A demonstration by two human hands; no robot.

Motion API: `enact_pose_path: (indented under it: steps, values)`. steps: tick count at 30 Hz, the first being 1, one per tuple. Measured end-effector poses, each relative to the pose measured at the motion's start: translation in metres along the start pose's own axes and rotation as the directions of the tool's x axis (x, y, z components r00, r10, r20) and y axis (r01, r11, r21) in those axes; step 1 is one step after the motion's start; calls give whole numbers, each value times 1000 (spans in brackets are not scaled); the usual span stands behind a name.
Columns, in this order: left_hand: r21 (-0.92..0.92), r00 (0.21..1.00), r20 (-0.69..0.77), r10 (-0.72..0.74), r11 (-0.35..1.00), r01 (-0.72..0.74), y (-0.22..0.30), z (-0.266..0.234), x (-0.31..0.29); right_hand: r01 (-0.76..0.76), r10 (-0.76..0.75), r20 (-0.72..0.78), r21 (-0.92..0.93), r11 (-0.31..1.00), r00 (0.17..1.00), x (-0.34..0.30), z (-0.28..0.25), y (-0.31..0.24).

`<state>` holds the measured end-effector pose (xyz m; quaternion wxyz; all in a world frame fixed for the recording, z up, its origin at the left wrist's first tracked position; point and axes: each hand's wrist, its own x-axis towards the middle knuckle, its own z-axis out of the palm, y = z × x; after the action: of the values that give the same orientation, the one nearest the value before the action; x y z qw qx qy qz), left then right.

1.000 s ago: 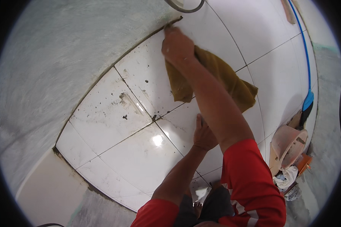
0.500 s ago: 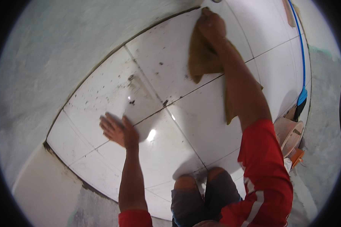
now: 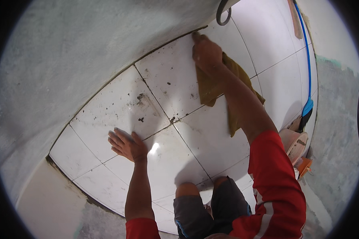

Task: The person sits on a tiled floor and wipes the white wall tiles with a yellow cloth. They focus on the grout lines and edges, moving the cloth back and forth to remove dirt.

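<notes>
My right hand [image 3: 208, 53] is closed on a mustard-brown cloth [image 3: 210, 88] near the seam where the white tiled floor [image 3: 201, 137] meets the wall. The cloth hangs below the fist and spreads over the tiles on both sides of my forearm, which hides part of it. With fingers spread, my left hand [image 3: 128, 145] rests palm down on the tiles and holds nothing. Dark specks and smeared dirt [image 3: 143, 99] lie on the floor between my hands, and a few crumbs sit at a tile joint.
A grey wall [image 3: 68, 59] borders the floor on the far left. Along the right stand a blue-handled broom [image 3: 308, 63], a pinkish bucket [image 3: 293, 144] and an orange object [image 3: 304, 165]. A dark curved hose-like thing [image 3: 223, 16] shows at the top, near a wooden strip [image 3: 296, 20].
My right hand has moved left and closer to me along the wall seam, dragging the cloth with it. The left hand stays flat in about the same spot. The view has shifted slightly.
</notes>
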<state>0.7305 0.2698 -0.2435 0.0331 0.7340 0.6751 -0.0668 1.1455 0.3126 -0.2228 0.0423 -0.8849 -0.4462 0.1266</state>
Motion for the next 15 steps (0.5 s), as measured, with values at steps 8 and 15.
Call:
enact_pose_path:
  steps: [8,15]
  values:
    - [39,999,32,7,999,-8,3,-4,1,-122,131,-81,111,986,988,8,3,13]
    - [-4,1000,23,20,1000,-20,-5,-3,0,-135,137,-42,40,990,990,12,-8,24]
